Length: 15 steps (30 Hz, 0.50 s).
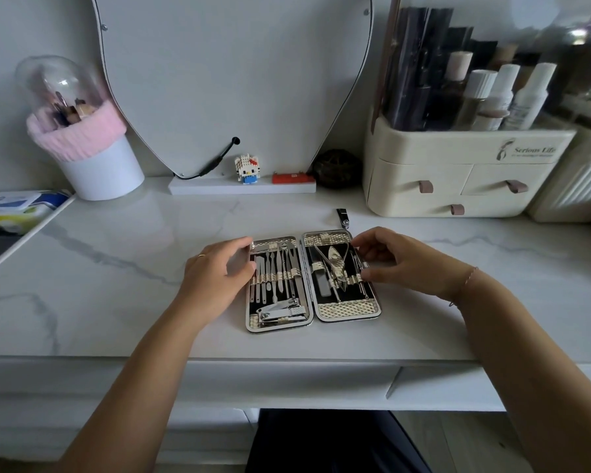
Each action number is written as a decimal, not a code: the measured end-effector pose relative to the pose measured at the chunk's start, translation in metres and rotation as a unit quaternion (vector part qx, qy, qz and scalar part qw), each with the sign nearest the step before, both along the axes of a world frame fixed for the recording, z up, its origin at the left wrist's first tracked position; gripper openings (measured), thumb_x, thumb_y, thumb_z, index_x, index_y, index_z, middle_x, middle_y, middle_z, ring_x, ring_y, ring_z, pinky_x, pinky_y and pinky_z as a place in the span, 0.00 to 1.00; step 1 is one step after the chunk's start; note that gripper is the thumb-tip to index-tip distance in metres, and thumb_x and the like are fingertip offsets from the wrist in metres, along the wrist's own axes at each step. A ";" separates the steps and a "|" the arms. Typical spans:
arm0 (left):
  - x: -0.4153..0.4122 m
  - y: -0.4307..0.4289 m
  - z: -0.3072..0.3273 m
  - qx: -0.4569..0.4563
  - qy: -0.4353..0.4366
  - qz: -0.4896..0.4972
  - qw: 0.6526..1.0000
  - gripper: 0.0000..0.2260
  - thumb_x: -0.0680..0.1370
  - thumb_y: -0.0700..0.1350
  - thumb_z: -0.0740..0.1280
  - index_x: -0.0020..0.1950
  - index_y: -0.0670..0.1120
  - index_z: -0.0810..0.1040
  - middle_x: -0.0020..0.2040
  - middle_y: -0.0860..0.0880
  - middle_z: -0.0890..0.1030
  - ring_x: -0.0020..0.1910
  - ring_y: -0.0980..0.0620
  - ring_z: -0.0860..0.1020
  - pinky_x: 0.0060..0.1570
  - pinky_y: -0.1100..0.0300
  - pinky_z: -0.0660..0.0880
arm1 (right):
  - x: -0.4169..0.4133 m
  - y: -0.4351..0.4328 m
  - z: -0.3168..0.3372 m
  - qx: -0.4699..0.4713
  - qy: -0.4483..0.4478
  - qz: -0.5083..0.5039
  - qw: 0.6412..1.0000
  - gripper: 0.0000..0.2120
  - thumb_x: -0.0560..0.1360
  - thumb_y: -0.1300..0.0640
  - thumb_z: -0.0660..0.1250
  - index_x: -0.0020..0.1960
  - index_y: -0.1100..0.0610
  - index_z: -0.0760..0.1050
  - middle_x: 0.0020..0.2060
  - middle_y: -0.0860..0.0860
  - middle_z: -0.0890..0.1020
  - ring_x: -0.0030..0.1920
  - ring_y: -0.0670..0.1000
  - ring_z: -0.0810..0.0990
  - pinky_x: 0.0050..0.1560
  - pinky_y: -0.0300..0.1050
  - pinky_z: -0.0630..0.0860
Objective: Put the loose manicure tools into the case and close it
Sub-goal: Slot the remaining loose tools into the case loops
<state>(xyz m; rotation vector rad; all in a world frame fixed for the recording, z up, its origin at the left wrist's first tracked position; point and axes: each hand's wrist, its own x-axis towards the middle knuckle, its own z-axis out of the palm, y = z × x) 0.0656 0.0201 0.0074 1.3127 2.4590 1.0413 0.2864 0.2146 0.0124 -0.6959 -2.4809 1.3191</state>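
While the case (312, 281) lies open and flat on the desk (116, 274), I see one hand at each side of it. The left hand (215, 271) is at the case's left rim, with bent fingers and thumb holding that rim. The right hand (399, 261) is at the case's right rim with its fingers bent too. Its thumb sits by the thin picks (362, 285) in the right half, but I cannot tell if it pinches one or only touches the rim.

Inside the left half of the case, a row of thin tools (277, 268) stands under a strap, and nail clippers (282, 314) lie below them. In the right half I see nippers (335, 264) in the middle.

One small dark and silver tool (342, 218) lies loose on the desk just behind the case's right half. Farther behind the case, to the right, stands a cream organizer (457, 172) with bottles. Far behind it to the left stands a white brush cup (96, 158).
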 end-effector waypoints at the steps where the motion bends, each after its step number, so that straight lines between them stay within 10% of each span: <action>1: -0.001 0.000 -0.001 -0.001 0.000 -0.001 1.000 0.18 0.77 0.48 0.66 0.67 0.55 0.73 0.63 0.50 0.76 0.60 0.51 0.72 0.67 0.51 0.64 | -0.001 -0.001 0.000 0.003 0.004 -0.007 1.000 0.22 0.69 0.64 0.73 0.59 0.53 0.72 0.49 0.51 0.77 0.52 0.51 0.76 0.61 0.47 0.74; 15: -0.009 -0.001 -0.008 0.101 -0.043 0.159 0.981 0.17 0.74 0.34 0.61 0.59 0.47 0.80 0.55 0.48 0.81 0.48 0.53 0.75 0.49 0.61 0.68 | -0.004 0.010 -0.002 -0.047 0.088 -0.163 0.982 0.13 0.74 0.71 0.63 0.48 0.54 0.74 0.40 0.51 0.81 0.37 0.44 0.79 0.39 0.32 0.75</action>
